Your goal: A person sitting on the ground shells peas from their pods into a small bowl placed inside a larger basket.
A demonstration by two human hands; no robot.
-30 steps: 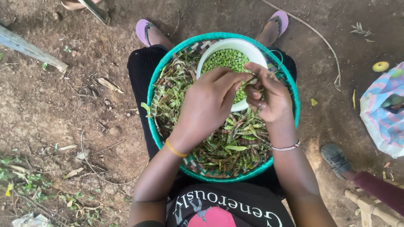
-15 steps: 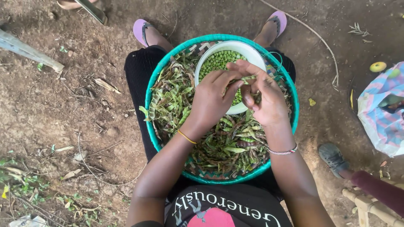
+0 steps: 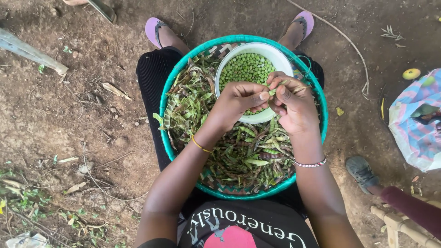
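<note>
A round woven tray with a teal rim [image 3: 166, 138] rests on my lap, heaped with green and brown pea pods [image 3: 243, 154]. In its far half sits a white bowl [image 3: 275, 54] of shelled green peas [image 3: 245, 68]. My left hand [image 3: 236, 103] and my right hand [image 3: 294, 103] meet over the bowl's near edge. Between their fingertips both pinch one green pod [image 3: 280, 88]. A yellow band circles my left wrist, a beaded bracelet my right.
Bare dirt with twigs and dry leaves surrounds me. My feet in purple sandals [image 3: 154, 27] show beyond the tray. A striped cloth bundle [image 3: 415, 119] lies at right, near another person's foot in a grey shoe [image 3: 363, 172] and a wooden stool leg [image 3: 390, 222].
Both hands stayed together over the bowl, working the pod between the fingertips; the view shifted slightly. The tray and bowl have not moved.
</note>
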